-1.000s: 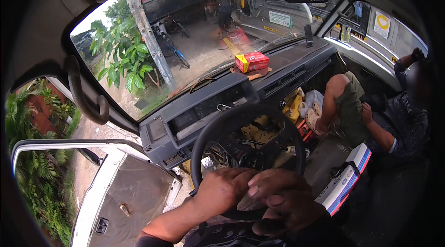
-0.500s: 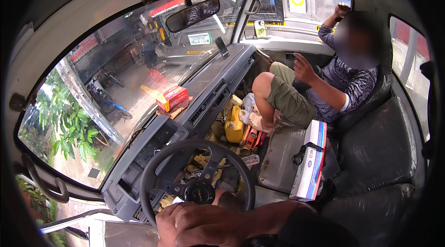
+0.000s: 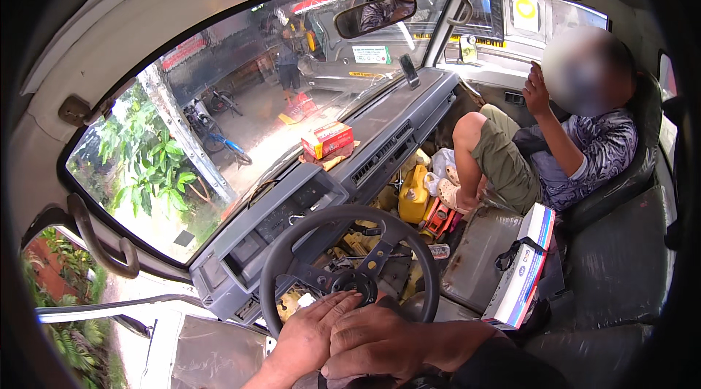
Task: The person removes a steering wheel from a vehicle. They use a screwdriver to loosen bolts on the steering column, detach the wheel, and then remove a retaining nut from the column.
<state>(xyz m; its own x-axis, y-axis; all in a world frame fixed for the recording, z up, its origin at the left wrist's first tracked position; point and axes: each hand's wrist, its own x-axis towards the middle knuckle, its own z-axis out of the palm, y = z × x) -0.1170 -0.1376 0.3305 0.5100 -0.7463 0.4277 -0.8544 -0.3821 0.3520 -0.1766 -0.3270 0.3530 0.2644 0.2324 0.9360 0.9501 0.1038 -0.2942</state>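
Observation:
My left hand (image 3: 305, 336) lies over the lower left of the steering wheel (image 3: 272, 272), its fingers stretched flat toward the dark hub (image 3: 356, 285). Against it, on the right, is my right hand (image 3: 374, 339), its fingers bent and partly covered by the left hand. Both hands overlap above the lower rim, which they hide. What the bent right fingers close on, if anything, cannot be seen. My right forearm (image 3: 460, 344) comes in from the lower right, ending in a dark sleeve.
A person (image 3: 584, 148) sits in the far seat, one hand raised. Between us lies a long white, red and blue box (image 3: 517, 272). A red box (image 3: 327, 141) and a phone (image 3: 409, 71) stand on the dashboard; a yellow jug (image 3: 414, 193) is in the footwell. The left door (image 3: 212, 356) stands ajar.
The whole cab has shifted rightward in view. My left hand's fingers have straightened toward the hub beside the right hand. The other person's far hand has come down from the window.

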